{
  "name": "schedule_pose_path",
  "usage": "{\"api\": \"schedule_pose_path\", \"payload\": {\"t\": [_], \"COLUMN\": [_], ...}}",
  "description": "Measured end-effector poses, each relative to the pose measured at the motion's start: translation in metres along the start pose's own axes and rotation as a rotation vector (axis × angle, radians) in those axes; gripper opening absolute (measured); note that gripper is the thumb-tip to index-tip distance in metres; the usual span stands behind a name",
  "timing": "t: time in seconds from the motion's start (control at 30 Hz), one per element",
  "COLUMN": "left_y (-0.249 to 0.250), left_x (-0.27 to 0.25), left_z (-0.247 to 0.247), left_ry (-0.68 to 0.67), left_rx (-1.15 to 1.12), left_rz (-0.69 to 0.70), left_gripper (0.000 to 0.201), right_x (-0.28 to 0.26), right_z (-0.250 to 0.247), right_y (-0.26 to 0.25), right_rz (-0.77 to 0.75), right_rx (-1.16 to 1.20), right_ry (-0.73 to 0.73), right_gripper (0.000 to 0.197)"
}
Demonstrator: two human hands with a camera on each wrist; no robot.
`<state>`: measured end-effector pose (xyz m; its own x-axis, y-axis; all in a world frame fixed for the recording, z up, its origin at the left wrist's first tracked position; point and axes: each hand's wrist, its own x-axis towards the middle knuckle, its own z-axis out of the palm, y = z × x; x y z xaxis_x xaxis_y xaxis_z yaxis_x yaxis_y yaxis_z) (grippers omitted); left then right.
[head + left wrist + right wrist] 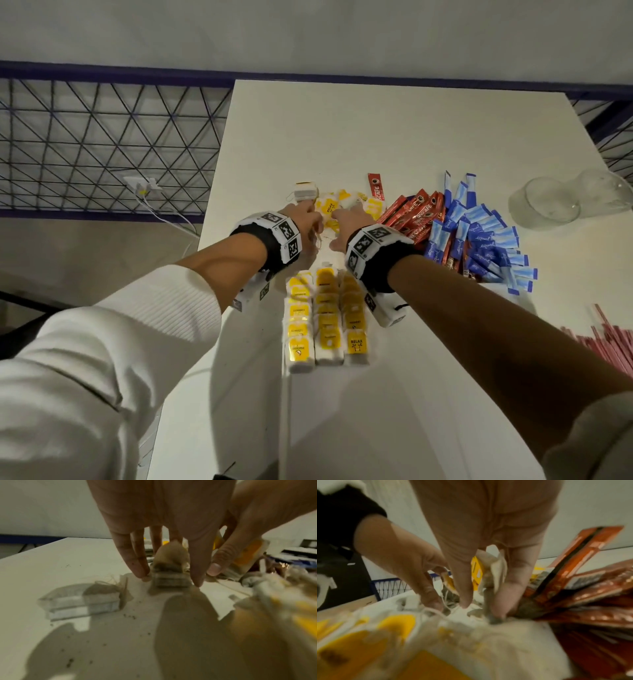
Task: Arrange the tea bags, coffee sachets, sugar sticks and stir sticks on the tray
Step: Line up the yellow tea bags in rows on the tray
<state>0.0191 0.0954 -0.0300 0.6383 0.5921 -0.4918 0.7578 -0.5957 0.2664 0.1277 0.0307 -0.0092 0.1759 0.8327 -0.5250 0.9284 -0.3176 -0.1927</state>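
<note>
Three neat rows of yellow-tagged tea bags [325,318] lie near me on what looks like a white tray, its left edge [281,404] showing. Beyond them is a loose heap of tea bags [337,205]. My left hand [310,222] reaches into it, fingertips [197,577] and thumb clamped round a small stack of tea bags [171,580]. My right hand [346,222] is beside it, fingers [465,595] pinching a tea bag [496,566]. Red coffee sachets [416,214] and blue sugar sticks [479,236] are piled to the right. Pink stir sticks [613,342] lie at the right edge.
Two clear glass bowls [555,200] stand at the far right of the white table [376,130]. Another pair of tea bags [82,601] lies left of my left hand. Tea crumbs dot the surface. The table's left edge drops off beside a wire fence [102,137].
</note>
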Motion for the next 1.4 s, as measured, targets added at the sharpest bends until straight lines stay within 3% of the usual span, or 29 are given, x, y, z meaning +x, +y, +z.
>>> {"api": "schedule_pose_path", "payload": {"t": [0.27,0.43,0.57,0.67,0.77,1.0,1.17,1.27,1.4], "left_y": [-0.003,-0.009,-0.020,-0.024,-0.019,-0.022,-0.031,-0.029,-0.035], "left_x": [0.002,-0.017,-0.038,-0.051,-0.073,-0.133,-0.165,-0.174,-0.190], "left_z": [0.010,-0.004,-0.013,-0.016,-0.019,-0.009,0.023,0.038,0.054], "left_ry": [0.015,0.122,0.246,0.270,0.259,0.040,-0.069,0.034,-0.056], "left_rx": [0.020,-0.142,-0.545,-0.974,-1.352,-1.844,-1.960,-1.971,-1.998], "left_rz": [-0.052,-0.045,-0.168,-0.205,-0.200,-0.304,-0.352,-0.366,-0.376], "left_gripper": [0.044,0.028,0.022,0.010,0.018,0.027,0.045,0.040,0.053], "right_x": [0.004,-0.004,-0.019,-0.033,-0.049,-0.081,-0.096,-0.099,-0.103], "right_z": [-0.001,-0.012,-0.027,-0.036,-0.043,-0.044,-0.009,0.014,0.035], "right_y": [-0.003,0.007,0.017,0.015,0.001,-0.063,-0.103,-0.112,-0.113], "right_rz": [-0.060,0.006,-0.007,-0.096,-0.198,-0.350,-0.382,-0.351,-0.363], "right_rx": [0.013,0.306,0.455,0.702,0.861,0.926,0.874,0.851,0.673], "right_ry": [0.004,0.074,0.120,0.117,0.090,0.003,-0.107,-0.117,-0.131], "right_gripper": [0.049,0.054,0.049,0.014,0.023,0.023,0.020,0.020,0.019]}}
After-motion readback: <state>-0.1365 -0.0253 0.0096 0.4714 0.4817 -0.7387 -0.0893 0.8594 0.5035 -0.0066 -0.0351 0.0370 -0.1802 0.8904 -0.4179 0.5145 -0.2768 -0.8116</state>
